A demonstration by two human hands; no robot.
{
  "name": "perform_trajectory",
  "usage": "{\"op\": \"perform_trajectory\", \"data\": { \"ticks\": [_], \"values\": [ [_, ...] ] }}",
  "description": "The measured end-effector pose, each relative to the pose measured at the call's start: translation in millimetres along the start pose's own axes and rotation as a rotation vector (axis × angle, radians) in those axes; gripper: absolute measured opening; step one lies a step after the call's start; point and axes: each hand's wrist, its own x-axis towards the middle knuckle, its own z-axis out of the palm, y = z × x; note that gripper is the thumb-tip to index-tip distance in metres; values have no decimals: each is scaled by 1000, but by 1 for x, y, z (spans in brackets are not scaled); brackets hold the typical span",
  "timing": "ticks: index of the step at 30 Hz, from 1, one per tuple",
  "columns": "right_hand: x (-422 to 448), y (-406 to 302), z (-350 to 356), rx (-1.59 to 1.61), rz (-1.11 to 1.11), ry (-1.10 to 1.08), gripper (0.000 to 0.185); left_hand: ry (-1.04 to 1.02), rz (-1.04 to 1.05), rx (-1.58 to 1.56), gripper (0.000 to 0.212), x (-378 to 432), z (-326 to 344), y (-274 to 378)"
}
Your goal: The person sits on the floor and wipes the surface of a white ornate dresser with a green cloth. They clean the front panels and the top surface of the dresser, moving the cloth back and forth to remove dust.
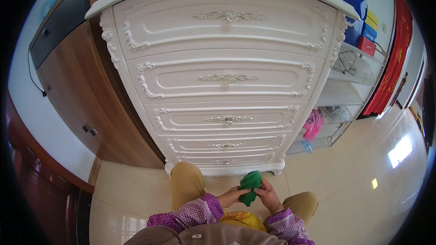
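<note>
A folded green cloth is held up between my two hands, above my lap. My left hand grips its left edge, with the thumb lying across the front. On the other side my right hand pinches the right edge between thumb and fingers. Right in front of my knees stands a white chest of drawers with carved trim and ornate metal pulls. All of its visible drawers are closed. A yellow bag or cloth shows between my thighs, below the hands.
A brown wooden cabinet flanks the chest on the left. To the right, a shelf unit holds a blue bag, small boxes, cables and a pink plastic bag. Beyond hangs a red banner above the tiled floor.
</note>
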Motion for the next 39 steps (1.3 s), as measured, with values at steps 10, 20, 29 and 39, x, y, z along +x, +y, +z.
{"op": "perform_trajectory", "data": {
  "ticks": [10, 20, 29, 39],
  "values": [
    [-6, 26, 17, -532, -52, 181, 36, 260, 112, -86, 35, -13, -18, -11],
    [-1, 3, 49, -170, -99, 268, 41, 71, 191, -535, 41, -15, -16, -10],
    [1, -17, 73, -150, -135, 300, 57, -11, -232, -826, 50, -28, 2, 2],
    [-6, -41, 101, -264, -257, 110, 56, -441, -76, -832, 58, -27, -5, -4]
  ]
}}
